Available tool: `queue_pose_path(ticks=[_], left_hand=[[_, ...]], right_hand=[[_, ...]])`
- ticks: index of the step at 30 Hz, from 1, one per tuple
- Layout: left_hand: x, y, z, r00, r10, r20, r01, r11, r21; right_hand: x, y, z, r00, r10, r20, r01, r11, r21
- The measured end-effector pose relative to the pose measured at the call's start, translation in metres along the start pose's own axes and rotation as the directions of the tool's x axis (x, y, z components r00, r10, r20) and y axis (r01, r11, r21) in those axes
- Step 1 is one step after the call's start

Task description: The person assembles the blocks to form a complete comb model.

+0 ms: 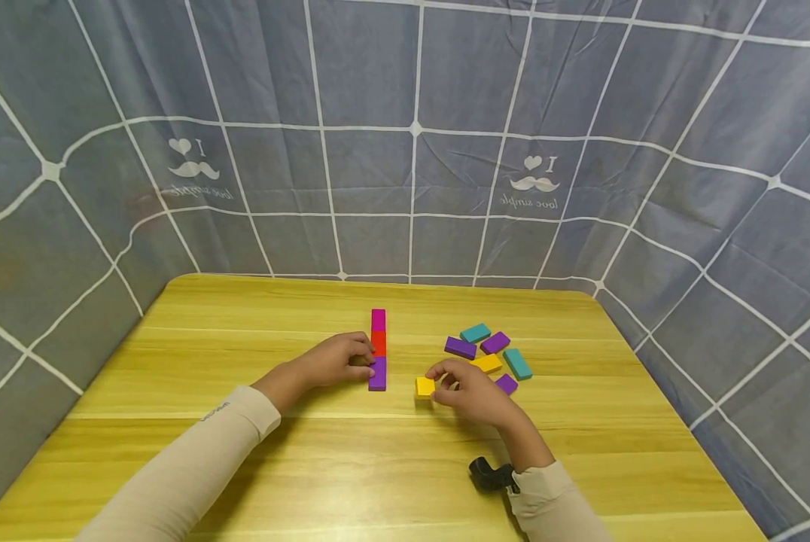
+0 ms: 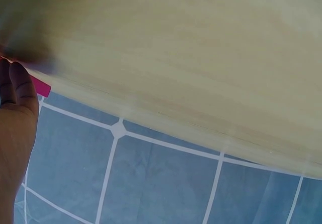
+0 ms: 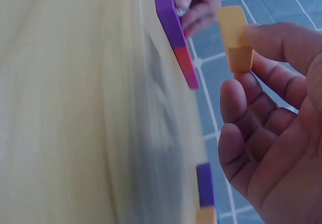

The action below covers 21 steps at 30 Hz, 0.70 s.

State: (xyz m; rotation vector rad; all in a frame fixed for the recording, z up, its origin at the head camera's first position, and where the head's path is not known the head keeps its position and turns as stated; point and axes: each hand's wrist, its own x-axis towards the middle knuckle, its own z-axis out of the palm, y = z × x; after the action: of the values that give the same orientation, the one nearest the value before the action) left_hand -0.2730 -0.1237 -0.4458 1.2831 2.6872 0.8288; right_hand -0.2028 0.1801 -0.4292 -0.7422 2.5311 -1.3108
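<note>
In the head view my right hand [image 1: 469,390] pinches a yellow block [image 1: 424,388] between thumb and fingers, held just above the table. The right wrist view shows the same yellow block [image 3: 235,38] at the thumb tip, the lower fingers loosely bent. To its left a straight row runs away from me: a purple block [image 1: 377,376] nearest, a red block [image 1: 379,343] in the middle, a magenta block [image 1: 378,320] at the far end. My left hand [image 1: 337,360] rests against the row's left side, fingertips touching around the purple and red blocks.
Right of the row lie loose blocks: teal blocks [image 1: 476,333], purple blocks [image 1: 461,347] and a yellow block [image 1: 489,363]. The wooden table [image 1: 296,467] ends at a grey gridded curtain [image 1: 371,173]. A black wrist mount [image 1: 489,475] sits by my right sleeve.
</note>
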Motion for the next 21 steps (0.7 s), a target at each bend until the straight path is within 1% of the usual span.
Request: queue_pose_path(ticks=[2, 6, 9, 15, 18, 21], left_hand=[[0.000, 0.000, 0.001, 1.000, -0.002, -0.001, 0.002, 1.000, 0.000], [0.000, 0.000, 0.001, 1.000, -0.005, -0.009, 0.005, 1.000, 0.010], [0.001, 0.001, 0.000, 1.000, 0.005, -0.013, -0.005, 1.000, 0.010], [0.001, -0.001, 0.001, 1.000, 0.024, -0.018, -0.024, 1.000, 0.007], [0.001, -0.003, 0.001, 1.000, 0.023, -0.018, -0.023, 1.000, 0.015], [0.000, -0.003, 0.001, 1.000, 0.026, -0.015, -0.026, 1.000, 0.012]], right_hand=[[0.004, -0.002, 0.006, 1.000, 0.013, 0.003, -0.013, 1.000, 0.024], [0.012, -0.006, 0.018, 0.998, 0.066, 0.008, -0.066, 0.996, 0.058], [0.016, -0.009, 0.027, 0.996, 0.091, 0.018, -0.092, 0.993, 0.077], [0.026, -0.014, 0.045, 0.995, 0.086, 0.047, -0.092, 0.986, 0.139], [0.032, -0.016, 0.052, 0.995, 0.083, 0.054, -0.090, 0.987, 0.132], [0.036, -0.019, 0.058, 0.995, 0.084, 0.053, -0.088, 0.992, 0.086]])
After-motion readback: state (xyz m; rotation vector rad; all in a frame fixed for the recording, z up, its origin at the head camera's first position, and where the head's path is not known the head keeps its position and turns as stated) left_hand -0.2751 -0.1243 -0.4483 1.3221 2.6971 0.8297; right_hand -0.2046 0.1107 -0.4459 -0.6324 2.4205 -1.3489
